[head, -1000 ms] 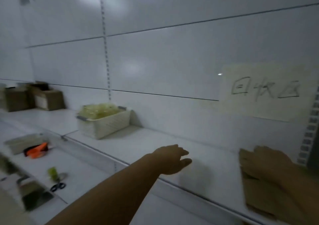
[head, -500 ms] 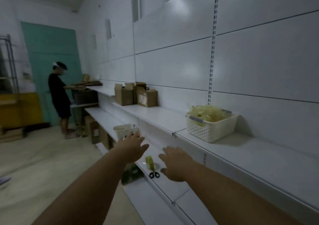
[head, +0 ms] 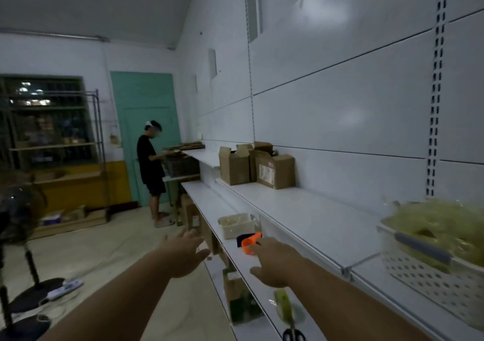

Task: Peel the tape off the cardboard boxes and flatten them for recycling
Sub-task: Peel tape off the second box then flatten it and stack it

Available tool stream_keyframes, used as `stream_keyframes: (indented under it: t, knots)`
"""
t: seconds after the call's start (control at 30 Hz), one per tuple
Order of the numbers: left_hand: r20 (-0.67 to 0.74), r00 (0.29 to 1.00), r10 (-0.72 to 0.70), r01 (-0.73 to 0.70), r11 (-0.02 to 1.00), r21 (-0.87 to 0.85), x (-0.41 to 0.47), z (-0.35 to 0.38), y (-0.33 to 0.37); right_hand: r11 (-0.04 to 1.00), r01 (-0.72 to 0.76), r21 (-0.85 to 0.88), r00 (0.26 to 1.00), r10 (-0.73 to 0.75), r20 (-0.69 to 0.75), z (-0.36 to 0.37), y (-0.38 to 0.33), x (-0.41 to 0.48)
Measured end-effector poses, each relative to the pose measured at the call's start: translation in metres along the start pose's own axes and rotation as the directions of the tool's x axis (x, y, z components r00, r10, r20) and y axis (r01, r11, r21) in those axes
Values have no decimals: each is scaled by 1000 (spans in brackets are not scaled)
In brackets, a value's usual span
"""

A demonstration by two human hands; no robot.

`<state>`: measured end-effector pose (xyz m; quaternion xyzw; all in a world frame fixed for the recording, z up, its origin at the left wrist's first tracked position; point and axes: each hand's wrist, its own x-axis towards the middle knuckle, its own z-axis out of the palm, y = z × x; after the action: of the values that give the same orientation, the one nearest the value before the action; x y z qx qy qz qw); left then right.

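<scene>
Several brown cardboard boxes (head: 258, 166) stand upright at the far end of the upper white shelf (head: 301, 210), flaps partly raised. Both my arms reach out in front of me. My left hand (head: 184, 253) hovers over the floor beside the lower shelf, fingers spread and holding nothing. My right hand (head: 273, 263) hangs over the lower shelf (head: 209, 202), fingers loose and empty, just short of an orange tool (head: 250, 244). Neither hand touches a box.
A white basket (head: 429, 270) full of peeled tape sits at the right on the upper shelf. The lower shelf holds a clear tub (head: 237, 225), a tape roll (head: 284, 304) and scissors (head: 293, 335). Another person (head: 152, 168) works near the green door. A fan (head: 21, 236) stands at left.
My view has swung left along the shelves, away from the flattened cardboard at the paper sign. My right hand has left that cardboard, and both hands now reach toward the lower shelf.
</scene>
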<state>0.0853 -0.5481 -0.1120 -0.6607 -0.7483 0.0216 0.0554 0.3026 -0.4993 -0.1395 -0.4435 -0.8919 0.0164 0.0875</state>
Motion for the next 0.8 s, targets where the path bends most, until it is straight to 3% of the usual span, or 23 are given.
stream_keyframes:
  t: [0.1,0.2,0.37,0.53,0.8]
  knots:
    - [-90,995,49,-58,993,-101,50,-12,2,992,-42,118,996,50,-68,3,27,53]
    - [-111,988,109,-119,989,-88,89,2,-2,974,-77,215,992,96,-80,11,42,99]
    - [-86,991,107,-117,986,-120,170,34,-31,981,-91,169,988,110,-109,28,57,175]
    - [-92,981,170,-185,962,-200,275,50,-61,996,-60,-72,998,58,-36,28,75,247]
    - [-167,924,344,-379,886,-269,421,38,-63,951,-280,-135,959,271,-82,21,124,320]
